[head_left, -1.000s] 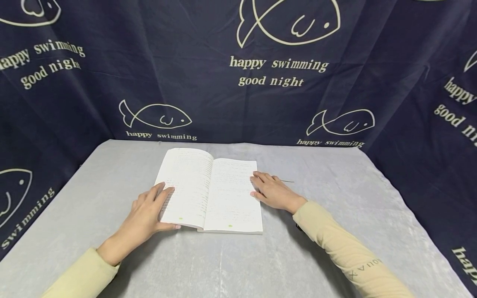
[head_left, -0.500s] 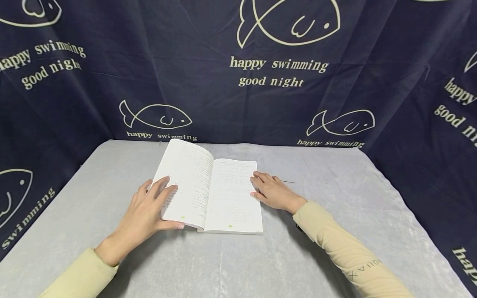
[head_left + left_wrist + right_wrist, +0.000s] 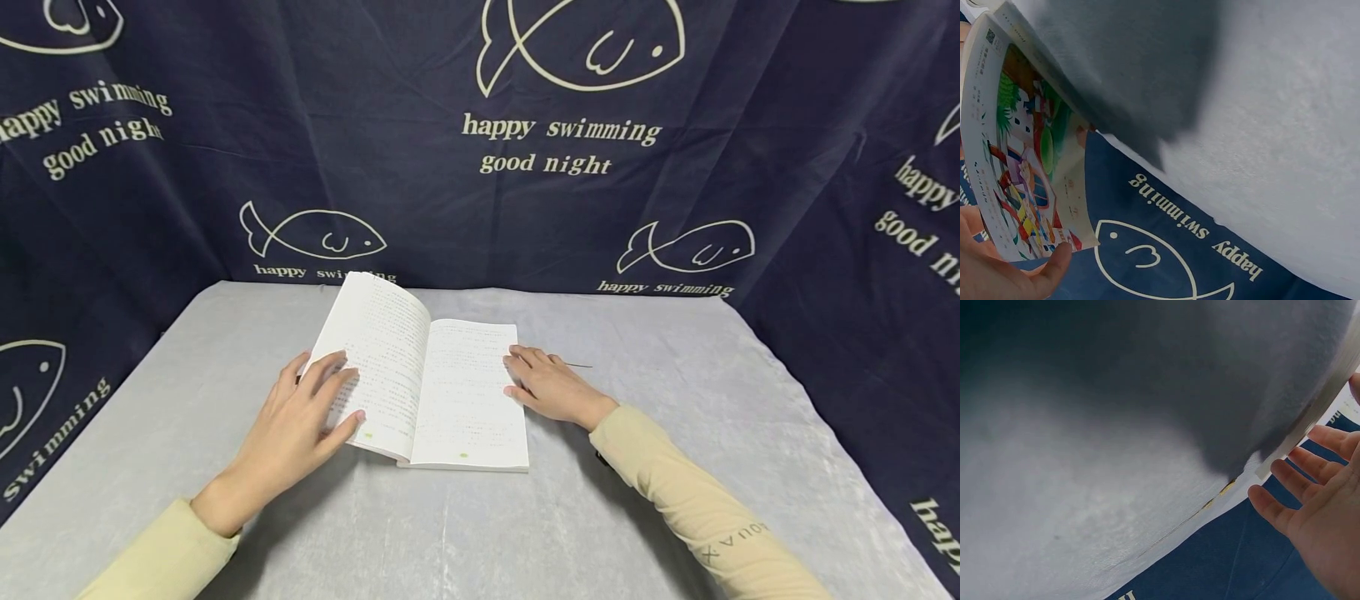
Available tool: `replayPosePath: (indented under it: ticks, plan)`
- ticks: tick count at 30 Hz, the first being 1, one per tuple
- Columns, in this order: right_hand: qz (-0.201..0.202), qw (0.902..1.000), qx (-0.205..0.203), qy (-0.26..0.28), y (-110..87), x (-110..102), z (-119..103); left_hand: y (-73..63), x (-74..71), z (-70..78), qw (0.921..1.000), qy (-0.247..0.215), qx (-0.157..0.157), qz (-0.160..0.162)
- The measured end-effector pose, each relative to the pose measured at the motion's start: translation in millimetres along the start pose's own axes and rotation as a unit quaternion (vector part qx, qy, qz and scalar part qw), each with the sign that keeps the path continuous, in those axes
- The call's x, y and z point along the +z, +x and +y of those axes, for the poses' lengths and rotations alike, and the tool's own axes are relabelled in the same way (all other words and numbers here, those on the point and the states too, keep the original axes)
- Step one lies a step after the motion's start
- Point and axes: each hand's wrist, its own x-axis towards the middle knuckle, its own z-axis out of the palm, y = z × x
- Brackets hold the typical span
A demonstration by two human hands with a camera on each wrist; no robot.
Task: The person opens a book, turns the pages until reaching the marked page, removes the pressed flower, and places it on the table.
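An open book (image 3: 468,400) with printed text lies on the grey table, its right half flat. Its left half is raised at a slant, and its far corner overlaps the backdrop in the head view. My left hand (image 3: 288,421) grips that half at the outer edge. Thumb and some fingertips lie on the page, while in the left wrist view another finger (image 3: 1057,265) is against the colourful illustrated cover (image 3: 1029,150). My right hand (image 3: 558,387) rests with extended fingers on the outer edge of the right page; its fingertips (image 3: 1279,469) show at the book's edge.
A thin brownish strand (image 3: 579,365) lies on the table just beyond my right hand. The grey cloth-covered table (image 3: 465,542) is bordered by a dark blue curtain (image 3: 420,183) with fish drawings at the back and sides.
The book's left half has tilted up from lower down. My left thumb has moved from the bottom edge onto the page, and the fingers have shifted slightly up. The right hand stays still.
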Motion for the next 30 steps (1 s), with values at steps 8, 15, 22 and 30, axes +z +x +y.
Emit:
replayPosePath:
  ticks: [8,15,22,30]
  plan:
    - [-0.003,1.0000,0.000,0.000,0.2,-0.2,-1.2,5.8,-2.1,3.3,0.9993,-0.013,0.032,0.015]
    - [-0.001,1.0000,-0.002,0.000,-0.3,0.1,-0.6,14.7,-6.3,7.8,0.9985,-0.014,0.053,0.011]
    - [-0.001,1.0000,-0.004,-0.002,1.0,0.9,1.0,21.7,-9.9,14.0,0.9991,-0.023,0.034,0.012]
    - [-0.004,1.0000,-0.001,0.002,0.8,-0.2,0.9,30.5,-10.9,21.1,0.9978,-0.057,0.011,0.032]
